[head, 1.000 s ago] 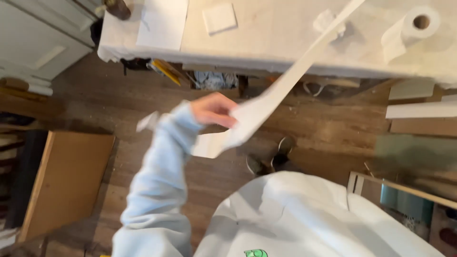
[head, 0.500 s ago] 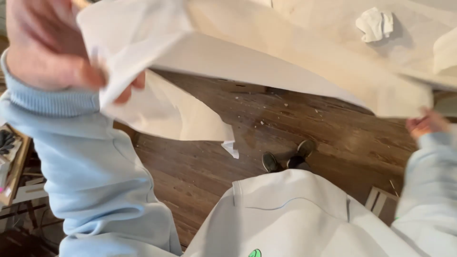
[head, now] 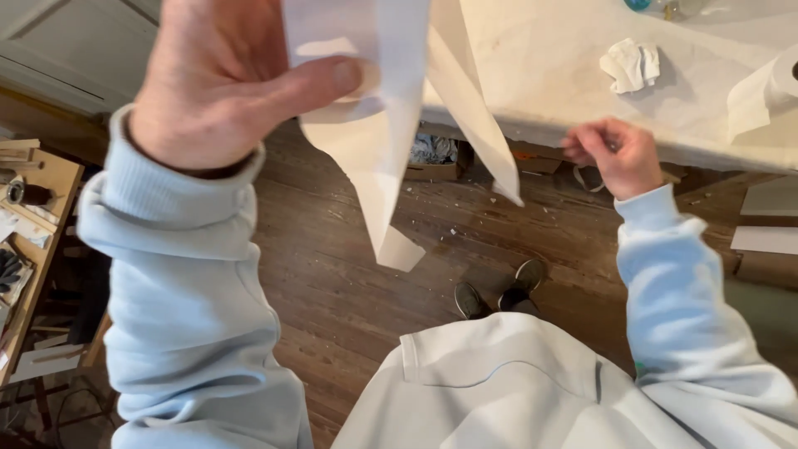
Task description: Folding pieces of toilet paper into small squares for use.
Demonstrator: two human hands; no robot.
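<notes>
Containers: a cardboard box (head: pixel 432 170) sits on the wood floor (head: pixel 349 283) under the table edge, at about 12 o'clock from the person's shoes (head: pixel 497 293); it holds crumpled blue-grey cloth or plastic, kind not discernible. At far left, a wooden shelf unit (head: pixel 51 179) carries small dark items, too blurred to identify.

Paper sheet (head: pixel 391 125): white, folded into long pointed flaps, hanging down from the top of view. One flap ends in a bent corner over the floor; a second, narrower flap runs toward 4 o'clock and ends in a point beside the table edge.

Left hand (head: pixel 220 79): raised close to the camera, pinching the paper sheet. Thumb (head: pixel 332 79) lies flat across the near face of the sheet; the other fingers are behind it, hidden.

Right hand (head: pixel 619 154): at 3 o'clock from the sheet, just beside the table (head: pixel 540 75) edge, fingers curled loosely inward. Cannot tell whether it grips anything; it is apart from the paper sheet.

On the table: a crumpled white tissue (head: pixel 630 64) and a paper towel roll (head: pixel 769 87) at the right edge.
</notes>
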